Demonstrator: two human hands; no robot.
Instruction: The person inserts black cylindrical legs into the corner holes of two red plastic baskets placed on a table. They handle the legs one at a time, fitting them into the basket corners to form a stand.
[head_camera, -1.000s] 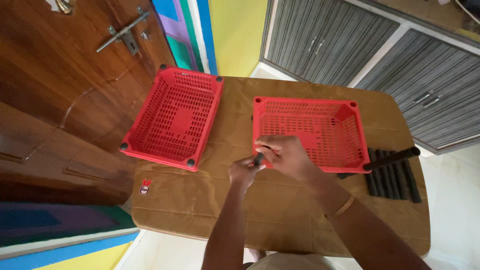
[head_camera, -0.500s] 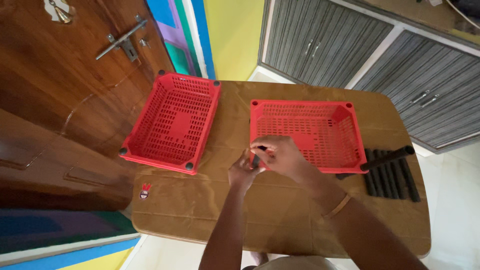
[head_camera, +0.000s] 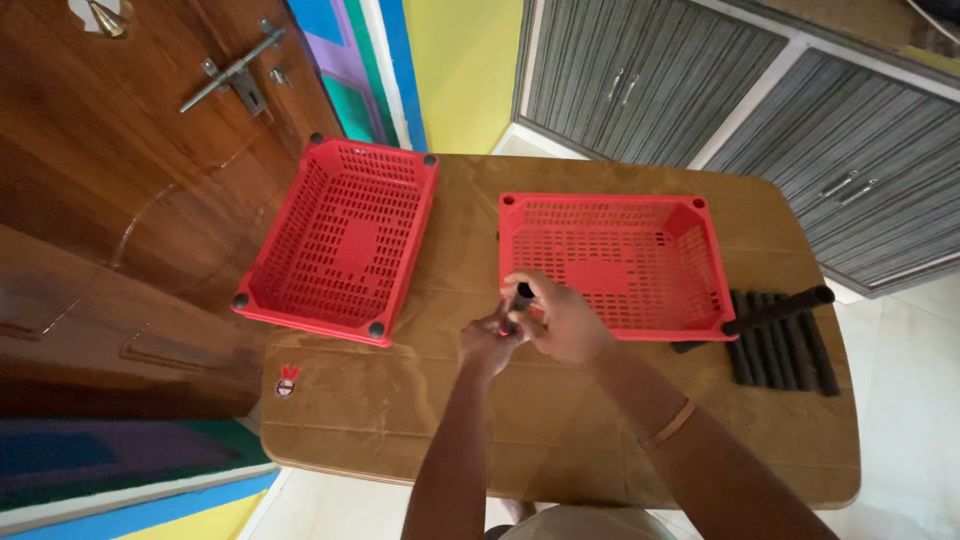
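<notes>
Now your right hand (head_camera: 565, 320) and left hand (head_camera: 487, 342) each close their grip on a short black tube (head_camera: 521, 297) at the near rim of the right red basket (head_camera: 610, 262), seemingly fitting it; next, likely keep it square.

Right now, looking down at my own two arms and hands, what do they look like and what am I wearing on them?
Both forearms are bare, with no sleeves and no gloves in view. The left hand shows nothing worn. The right hand is bare too, but that arm carries a thin orange band around the wrist. No watch, rings or markings can be made out.
</notes>
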